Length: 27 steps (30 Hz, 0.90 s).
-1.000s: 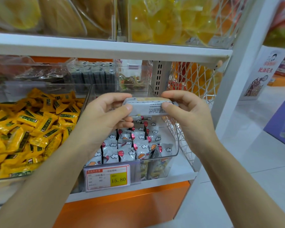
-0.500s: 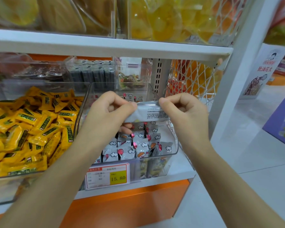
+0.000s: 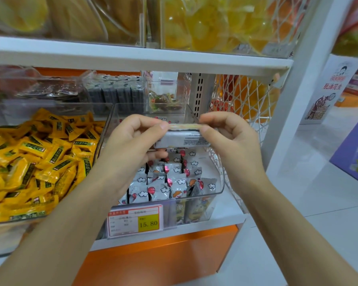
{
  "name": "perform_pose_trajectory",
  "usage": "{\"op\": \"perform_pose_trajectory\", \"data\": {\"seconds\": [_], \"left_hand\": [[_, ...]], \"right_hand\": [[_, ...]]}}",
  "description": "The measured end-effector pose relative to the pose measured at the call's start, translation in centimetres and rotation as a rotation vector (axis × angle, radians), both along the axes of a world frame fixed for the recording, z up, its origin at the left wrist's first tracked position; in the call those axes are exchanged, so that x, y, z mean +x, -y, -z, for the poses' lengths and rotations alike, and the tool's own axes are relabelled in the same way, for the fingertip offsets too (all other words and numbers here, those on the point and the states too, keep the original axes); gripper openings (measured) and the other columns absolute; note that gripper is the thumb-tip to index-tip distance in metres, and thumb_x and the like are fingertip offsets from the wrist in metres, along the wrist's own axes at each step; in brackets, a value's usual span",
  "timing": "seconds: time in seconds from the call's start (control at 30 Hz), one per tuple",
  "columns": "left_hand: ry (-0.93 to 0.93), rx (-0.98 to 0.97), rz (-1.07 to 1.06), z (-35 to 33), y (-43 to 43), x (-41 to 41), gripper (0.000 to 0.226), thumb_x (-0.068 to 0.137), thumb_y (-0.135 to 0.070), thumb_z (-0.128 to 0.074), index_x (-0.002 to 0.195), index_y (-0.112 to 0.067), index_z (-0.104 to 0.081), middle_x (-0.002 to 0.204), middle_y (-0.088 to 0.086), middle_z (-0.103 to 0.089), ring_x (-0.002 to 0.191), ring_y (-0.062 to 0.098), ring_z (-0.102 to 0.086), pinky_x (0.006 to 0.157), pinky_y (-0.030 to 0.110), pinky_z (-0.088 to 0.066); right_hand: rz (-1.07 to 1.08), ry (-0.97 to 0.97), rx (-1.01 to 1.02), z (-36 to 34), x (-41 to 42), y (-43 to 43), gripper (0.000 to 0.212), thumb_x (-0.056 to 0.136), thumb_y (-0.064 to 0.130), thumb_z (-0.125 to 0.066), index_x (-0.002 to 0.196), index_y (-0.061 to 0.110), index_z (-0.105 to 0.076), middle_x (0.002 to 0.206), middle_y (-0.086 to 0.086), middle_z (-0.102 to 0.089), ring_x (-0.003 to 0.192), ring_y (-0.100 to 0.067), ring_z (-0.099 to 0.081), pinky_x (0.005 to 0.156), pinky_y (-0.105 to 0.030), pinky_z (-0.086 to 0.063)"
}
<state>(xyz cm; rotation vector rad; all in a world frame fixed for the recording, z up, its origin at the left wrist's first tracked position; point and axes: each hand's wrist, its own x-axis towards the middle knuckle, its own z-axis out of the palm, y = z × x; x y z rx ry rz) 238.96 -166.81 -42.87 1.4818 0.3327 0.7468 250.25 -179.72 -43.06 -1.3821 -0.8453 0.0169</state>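
I'm holding the white snack packet [image 3: 182, 139] just above the clear bin [image 3: 222, 186], with the left grip [image 3: 132, 141] and right grip [image 3: 229, 139] each pinching an end. I'm judging it's the placing step: lowering it level among the rows.

The packet [image 3: 183, 138] was wrapped in thin plastic film, white to grey, with a slight sheen and fine black print. The bin [image 3: 220, 178] beneath it was clear rigid plastic, smooth and glossy, with bright reflections along its rim. The small packs [image 3: 157, 189] inside it were in shiny printed film. The yellow sachets [image 3: 39, 153] alongside were in glossy crinkled film. The price tag [image 3: 135, 220] was printed paper behind a clear plastic sleeve. The shelf [image 3: 132, 58] had a smooth white finish, apparently painted metal. The basket [image 3: 246, 96] was white coated wire. The panel [image 3: 163, 261] was smooth, matt orange. The floor [image 3: 329, 182] was pale, smooth and faintly reflective.
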Motion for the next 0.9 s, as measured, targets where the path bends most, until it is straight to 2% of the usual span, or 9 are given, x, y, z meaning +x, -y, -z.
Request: {"op": "perform_pose_trajectory", "data": {"seconds": [0.07,0.13,0.33,0.4,0.5,0.63,0.73,0.8,0.9], "left_hand": [[-0.003,0.05,0.024,0.1,-0.2,-0.1,0.013,0.084,-0.017,-0.063,0.096,-0.02,-0.063,0.104,0.003,-0.066,0.087,0.015,-0.068,0.075,0.029,-0.055],[-0.005,0.125,0.032,0.2,-0.3,-0.1,0.029,0.083,-0.008,-0.063,0.103,-0.027,-0.06,0.111,0.004,-0.063,0.091,0.013,-0.067,0.082,0.031,-0.054],[0.043,0.486,-0.05,-0.2,0.0,-0.2,0.071,0.073,0.011,-0.067,0.113,-0.043,-0.044,0.101,-0.011,-0.059,0.101,0.003,-0.059,0.086,0.014,-0.048],[0.038,0.628,-0.091,-0.3,0.1,-0.4,0.075,0.074,0.01,-0.067,0.114,-0.049,-0.041,0.099,-0.019,-0.056,0.104,0.001,-0.056,0.092,0.02,-0.047],[0.023,0.714,-0.127,-0.3,0.3,-0.4,0.073,0.075,0.007,-0.066,0.115,-0.049,-0.04,0.102,-0.017,-0.055,0.107,0.006,-0.055,0.096,0.031,-0.046],[-0.012,0.63,-0.102,0.0,0.4,-0.2,0.055,0.082,-0.002,-0.063,0.107,-0.047,-0.045,0.109,-0.022,-0.051,0.102,-0.005,-0.055,0.083,0.008,-0.046],[-0.1,0.551,-0.094,0.4,0.2,0.0,0.031,0.089,-0.018,-0.057,0.111,-0.038,-0.047,0.108,-0.017,-0.054,0.08,-0.004,-0.062,0.063,0.006,-0.046],[-0.135,0.509,-0.112,0.5,0.1,0.3,0.019,0.093,-0.022,-0.049,0.11,-0.029,-0.049,0.099,-0.011,-0.058,0.063,-0.005,-0.061,0.052,0.006,-0.043],[-0.14,0.445,-0.128,0.5,0.0,0.8,0.019,0.096,-0.021,-0.044,0.111,-0.023,-0.056,0.089,-0.003,-0.063,0.055,-0.005,-0.058,0.049,0.008,-0.043]], "right_hand": [[-0.048,0.012,-0.017,0.0,0.4,0.2,0.034,0.083,-0.002,-0.063,0.104,0.024,-0.063,0.105,0.005,-0.066,0.102,-0.005,-0.062,0.09,-0.029,-0.051],[-0.095,0.004,-0.01,0.0,0.8,0.5,0.047,0.081,-0.007,-0.063,0.118,0.021,-0.057,0.114,0.005,-0.062,0.108,-0.004,-0.06,0.09,-0.026,-0.052],[-0.208,0.002,-0.014,0.0,1.8,1.1,0.064,0.075,-0.018,-0.061,0.124,0.022,-0.049,0.112,-0.002,-0.063,0.103,-0.009,-0.062,0.079,-0.017,-0.049],[-0.214,0.042,-0.01,0.0,1.9,1.2,0.066,0.074,-0.02,-0.061,0.123,0.021,-0.049,0.108,-0.001,-0.065,0.103,-0.01,-0.061,0.08,-0.018,-0.049],[-0.227,0.068,0.001,0.0,1.9,1.3,0.066,0.073,-0.021,-0.061,0.122,0.021,-0.05,0.107,0.0,-0.065,0.102,-0.008,-0.061,0.08,-0.019,-0.049],[-0.23,0.109,-0.025,-0.3,1.9,1.7,0.057,0.079,-0.009,-0.061,0.12,0.03,-0.053,0.112,0.0,-0.062,0.1,-0.012,-0.063,0.079,-0.026,-0.053],[-0.211,0.124,-0.075,-0.4,2.1,1.9,0.045,0.082,0.004,-0.065,0.116,0.032,-0.058,0.117,0.003,-0.061,0.097,-0.014,-0.063,0.075,-0.031,-0.054],[-0.214,0.112,-0.111,-0.3,2.4,2.0,0.045,0.079,0.002,-0.069,0.114,0.029,-0.061,0.122,0.0,-0.06,0.105,-0.02,-0.061,0.084,-0.037,-0.053],[-0.26,0.064,-0.142,-0.2,2.7,2.0,0.045,0.076,-0.005,-0.069,0.112,0.021,-0.063,0.109,-0.009,-0.067,0.089,-0.023,-0.067,0.077,-0.029,-0.055]]}}
